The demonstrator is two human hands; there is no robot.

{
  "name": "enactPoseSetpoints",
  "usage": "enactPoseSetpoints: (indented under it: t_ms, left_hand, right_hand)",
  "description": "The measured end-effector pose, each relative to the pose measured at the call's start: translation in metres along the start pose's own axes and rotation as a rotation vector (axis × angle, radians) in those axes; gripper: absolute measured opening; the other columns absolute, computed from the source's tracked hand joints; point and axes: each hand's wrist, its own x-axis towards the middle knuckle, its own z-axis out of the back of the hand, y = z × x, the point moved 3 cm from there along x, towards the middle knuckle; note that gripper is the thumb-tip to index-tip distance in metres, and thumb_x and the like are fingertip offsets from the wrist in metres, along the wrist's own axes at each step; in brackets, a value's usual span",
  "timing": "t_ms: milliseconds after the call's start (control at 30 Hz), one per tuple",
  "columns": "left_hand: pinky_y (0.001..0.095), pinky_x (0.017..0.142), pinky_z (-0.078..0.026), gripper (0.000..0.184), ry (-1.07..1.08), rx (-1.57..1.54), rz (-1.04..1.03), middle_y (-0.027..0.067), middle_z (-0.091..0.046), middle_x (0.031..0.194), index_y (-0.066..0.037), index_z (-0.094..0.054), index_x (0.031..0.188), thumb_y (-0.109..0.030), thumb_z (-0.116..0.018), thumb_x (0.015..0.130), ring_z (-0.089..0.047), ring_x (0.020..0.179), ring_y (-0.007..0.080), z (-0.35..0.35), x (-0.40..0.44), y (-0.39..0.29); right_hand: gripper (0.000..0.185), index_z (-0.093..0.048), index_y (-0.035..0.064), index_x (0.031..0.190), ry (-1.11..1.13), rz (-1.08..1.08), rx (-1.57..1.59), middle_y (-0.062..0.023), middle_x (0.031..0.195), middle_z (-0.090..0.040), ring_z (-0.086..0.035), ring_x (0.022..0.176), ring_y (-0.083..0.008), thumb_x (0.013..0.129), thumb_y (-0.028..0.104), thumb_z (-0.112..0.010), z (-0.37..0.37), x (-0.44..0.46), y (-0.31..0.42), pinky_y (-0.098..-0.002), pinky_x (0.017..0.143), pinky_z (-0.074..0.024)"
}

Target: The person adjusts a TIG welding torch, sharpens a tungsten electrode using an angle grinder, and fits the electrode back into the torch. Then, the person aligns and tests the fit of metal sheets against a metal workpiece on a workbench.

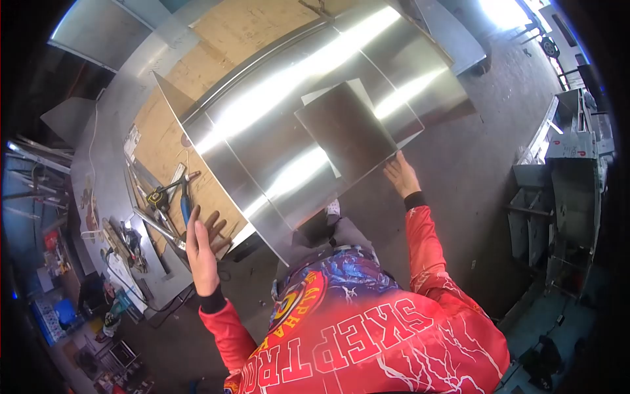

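A large shiny sheet-metal panel with straight crease lines lies across the workbench and overhangs its near edge. On it rests a smaller dark rectangular metal plate, with pale corners of another piece showing beneath. My right hand is at the plate's near right corner, fingers stretched out, the tips at or touching the edge. Left of the panel, my left hand is raised with its fingers apart and holds nothing. Close beyond it are a blue-handled tool and a yellow-and-black tape measure.
The wooden benchtop shows behind and left of the panel. Several hand tools and a cable lie on the grey side table. Metal shelving and boxes stand on the right, past the grey floor.
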Motion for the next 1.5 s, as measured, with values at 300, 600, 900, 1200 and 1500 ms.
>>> enactPoseSetpoints:
  t_ms: [300, 600, 900, 1200, 1500]
  left_hand:
    - [0.0308, 0.087, -0.05, 0.061, 0.166, 0.127, -0.127, 0.017, -0.061, 0.113, 0.006, -0.031, 0.144, -0.022, -0.057, 0.096, -0.059, 0.108, 0.0231, -0.064, -0.031, -0.018]
    - [0.0321, 0.099, -0.041, 0.055, 0.07, 0.395, -0.247, 0.0253, -0.059, 0.123, 0.015, -0.042, 0.132, -0.012, -0.058, 0.087, -0.057, 0.116, 0.0242, -0.052, -0.004, -0.005]
    - [0.0254, 0.088, -0.046, 0.049, 0.036, 0.149, -0.19, 0.012, -0.062, 0.118, 0.011, -0.042, 0.134, -0.006, -0.055, 0.09, -0.058, 0.1, 0.0123, -0.034, -0.012, -0.05]
    - [0.0278, 0.087, -0.048, 0.058, 0.008, 0.181, -0.186, 0.0177, -0.061, 0.119, 0.015, -0.039, 0.135, -0.008, -0.059, 0.086, -0.059, 0.105, 0.0176, -0.048, -0.013, -0.021]
    - [0.0247, 0.084, -0.046, 0.052, 0.005, 0.249, -0.094, 0.0102, -0.06, 0.112, 0.012, -0.042, 0.134, -0.003, -0.06, 0.088, -0.057, 0.098, 0.0119, -0.064, -0.022, -0.027]
  right_hand:
    - [0.047, -0.047, 0.0028, 0.13, 0.132, -0.063, 0.12, -0.0081, 0.123, -0.057, -0.054, 0.117, -0.0224, 0.092, 0.024, -0.067, -0.031, 0.025, -0.01, -0.0382, 0.101, -0.0418]
    - [0.029, -0.055, 0.0075, 0.113, 0.022, 0.003, 0.067, -0.002, 0.104, -0.061, -0.059, 0.095, -0.0153, 0.088, 0.012, -0.069, -0.044, 0.021, 0.004, -0.0316, 0.083, -0.0465]
    - [0.033, -0.056, 0.0043, 0.117, -0.147, 0.153, -0.046, -0.0025, 0.103, -0.06, -0.057, 0.083, -0.0119, 0.087, 0.007, -0.07, -0.07, -0.021, 0.066, -0.0294, 0.069, -0.0465]
    - [0.028, -0.055, 0.0019, 0.107, -0.116, 0.082, -0.163, -0.003, 0.089, -0.058, -0.058, 0.069, -0.012, 0.088, 0.014, -0.071, -0.049, 0.011, 0.036, -0.027, 0.059, -0.0443]
    - [0.037, -0.055, 0.0073, 0.107, -0.196, -0.144, -0.03, -0.0003, 0.085, -0.054, -0.054, 0.076, -0.0141, 0.082, 0.023, -0.078, -0.019, 0.009, -0.012, -0.0299, 0.074, -0.0432]
